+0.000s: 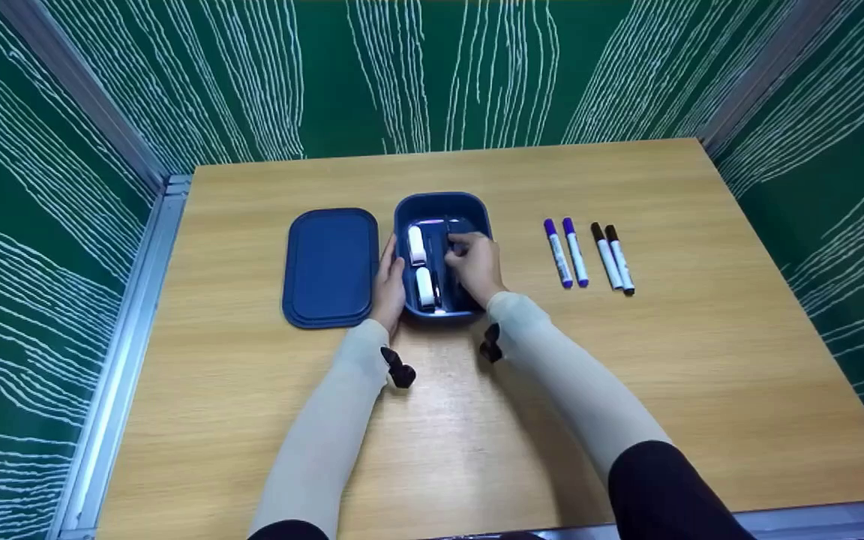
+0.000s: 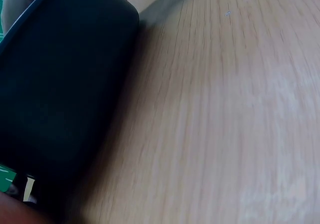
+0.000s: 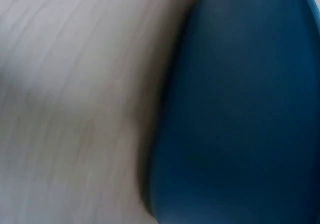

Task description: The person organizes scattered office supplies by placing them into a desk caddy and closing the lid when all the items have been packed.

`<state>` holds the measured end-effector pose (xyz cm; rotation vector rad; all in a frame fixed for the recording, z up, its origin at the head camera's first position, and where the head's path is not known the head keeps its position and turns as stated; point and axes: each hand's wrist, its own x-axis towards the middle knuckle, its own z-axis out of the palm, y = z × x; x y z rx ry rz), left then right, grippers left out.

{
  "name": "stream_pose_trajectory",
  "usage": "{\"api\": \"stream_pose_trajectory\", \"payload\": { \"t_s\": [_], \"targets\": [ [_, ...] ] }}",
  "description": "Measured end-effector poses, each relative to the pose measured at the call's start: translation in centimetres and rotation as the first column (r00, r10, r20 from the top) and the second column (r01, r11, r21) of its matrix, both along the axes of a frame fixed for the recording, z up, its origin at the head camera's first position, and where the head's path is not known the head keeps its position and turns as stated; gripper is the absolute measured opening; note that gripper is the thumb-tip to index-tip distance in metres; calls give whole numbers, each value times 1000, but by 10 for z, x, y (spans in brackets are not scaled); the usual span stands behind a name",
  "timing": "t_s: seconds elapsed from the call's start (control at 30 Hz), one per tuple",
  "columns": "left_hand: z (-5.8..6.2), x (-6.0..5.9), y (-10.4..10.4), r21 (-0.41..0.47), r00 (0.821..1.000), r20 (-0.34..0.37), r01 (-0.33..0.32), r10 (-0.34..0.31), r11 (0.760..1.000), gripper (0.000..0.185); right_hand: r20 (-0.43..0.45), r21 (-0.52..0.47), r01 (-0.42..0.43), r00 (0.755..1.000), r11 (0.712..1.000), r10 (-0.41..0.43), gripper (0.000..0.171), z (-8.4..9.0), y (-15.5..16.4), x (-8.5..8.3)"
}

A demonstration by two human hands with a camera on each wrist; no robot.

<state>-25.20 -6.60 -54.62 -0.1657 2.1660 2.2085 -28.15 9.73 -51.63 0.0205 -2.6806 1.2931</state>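
A dark blue open box stands mid-table. My left hand rests along its left outer wall, fingers fairly straight. Inside the box is my right hand, its fingers bent near a thin dark pen-like thing that seems pinched at the fingertips; the hand partly hides it. Two small white rounded blocks lie along the box's left side, with other thin dark items beside them. Both wrist views show mostly the box's outer wall, and the fingertips' contact is not visible there.
A dark blue lid lies flat left of the box. To the right lie two purple-capped markers and two black-capped markers. Metal rails and green, white-streaked walls border the wooden table.
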Motion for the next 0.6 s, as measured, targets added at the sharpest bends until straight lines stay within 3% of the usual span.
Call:
{"api": "stream_pose_trajectory", "payload": {
  "t_s": [0.6],
  "targets": [
    [1,1,0,-20,1000,-2,-11,11,1000,51,160,20,-88,984,996,84,31,-10,-2,-1]
  ]
}}
